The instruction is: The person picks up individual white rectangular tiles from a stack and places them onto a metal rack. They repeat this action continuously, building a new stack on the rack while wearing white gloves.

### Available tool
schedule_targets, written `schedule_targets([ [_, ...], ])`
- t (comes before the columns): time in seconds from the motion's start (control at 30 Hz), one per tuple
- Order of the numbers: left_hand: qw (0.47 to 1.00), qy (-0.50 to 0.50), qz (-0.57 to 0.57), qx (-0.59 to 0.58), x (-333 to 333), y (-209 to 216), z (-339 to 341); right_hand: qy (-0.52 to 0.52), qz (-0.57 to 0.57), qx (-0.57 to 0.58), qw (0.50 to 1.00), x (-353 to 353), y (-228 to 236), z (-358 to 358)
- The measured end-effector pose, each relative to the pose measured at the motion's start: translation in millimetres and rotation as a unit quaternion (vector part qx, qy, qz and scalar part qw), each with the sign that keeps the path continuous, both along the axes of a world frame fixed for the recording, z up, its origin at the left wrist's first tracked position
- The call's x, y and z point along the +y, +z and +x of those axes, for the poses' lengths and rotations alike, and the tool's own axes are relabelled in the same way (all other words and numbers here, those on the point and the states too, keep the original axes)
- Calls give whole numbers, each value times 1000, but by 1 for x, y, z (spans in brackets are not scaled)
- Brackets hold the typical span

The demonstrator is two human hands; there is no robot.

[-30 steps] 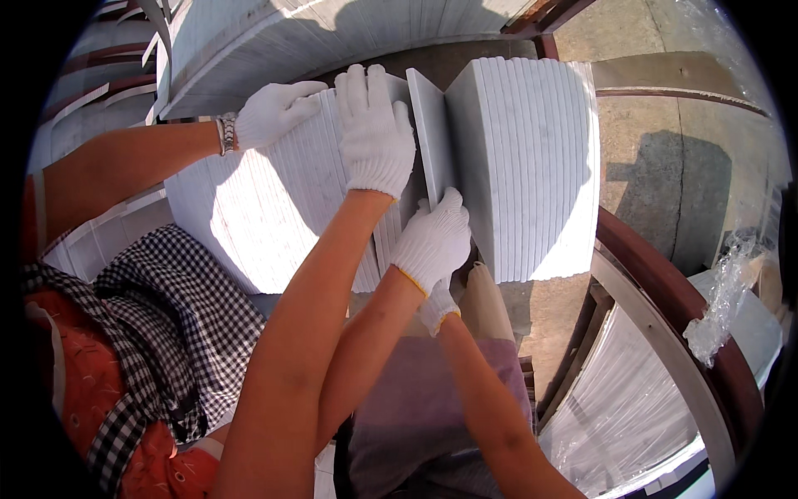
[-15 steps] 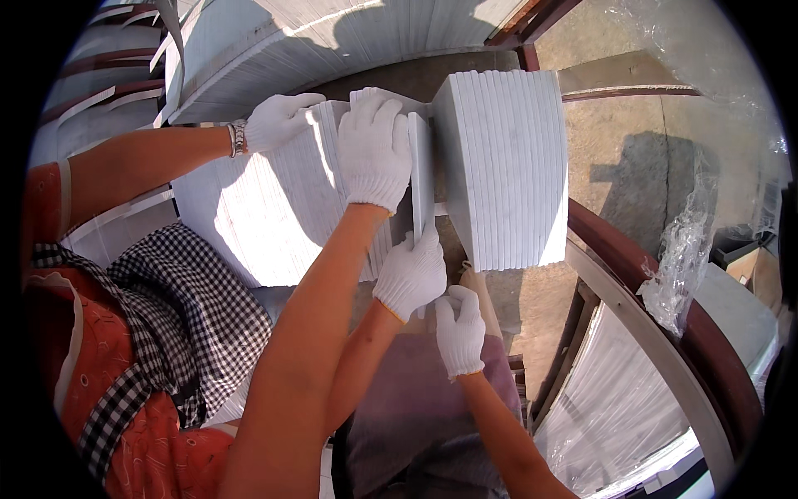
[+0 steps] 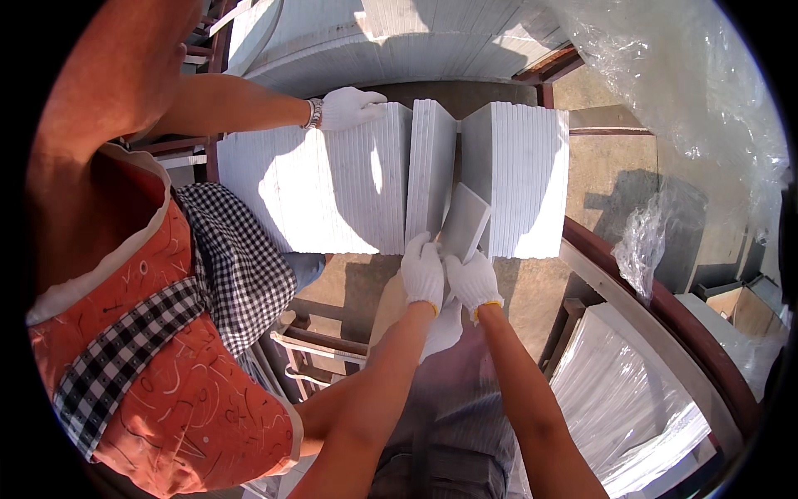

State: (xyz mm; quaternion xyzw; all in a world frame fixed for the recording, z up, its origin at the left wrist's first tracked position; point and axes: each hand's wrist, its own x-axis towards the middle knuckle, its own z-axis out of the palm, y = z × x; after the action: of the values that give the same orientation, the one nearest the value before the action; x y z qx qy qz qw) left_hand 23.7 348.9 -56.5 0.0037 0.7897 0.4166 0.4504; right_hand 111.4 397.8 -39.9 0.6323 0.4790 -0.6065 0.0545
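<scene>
Slabs, pale: three groups standing on edge, plus one loose. Left row (image 3: 312,191) and right row (image 3: 528,179) are showing too many to count; slim middle group (image 3: 431,166) is standing between them. Loose slab (image 3: 465,222) is tilting at the near end of the gap, before the right row. White gloves: four. Right hand (image 3: 475,283) is gripping the loose slab's near edge, fingers closed; left hand (image 3: 423,276) is touching close by, grip impossible to tell. Co-worker's left hand (image 3: 349,110) is resting atop the left row; co-worker's right hand (image 3: 443,331) is hanging nearer. Change: half a second ago right hand was hovering apart from any slab.
</scene>
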Motion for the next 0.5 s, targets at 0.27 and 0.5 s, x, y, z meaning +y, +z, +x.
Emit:
schedule_targets([
  [0.27, 938, -208, 205, 189, -60, 163, 43, -168, -79, 120, 975, -49, 56, 69],
  [0.5, 850, -433, 179, 242, -188, 249, 69, -298, -173, 219, 913, -91, 114, 117],
])
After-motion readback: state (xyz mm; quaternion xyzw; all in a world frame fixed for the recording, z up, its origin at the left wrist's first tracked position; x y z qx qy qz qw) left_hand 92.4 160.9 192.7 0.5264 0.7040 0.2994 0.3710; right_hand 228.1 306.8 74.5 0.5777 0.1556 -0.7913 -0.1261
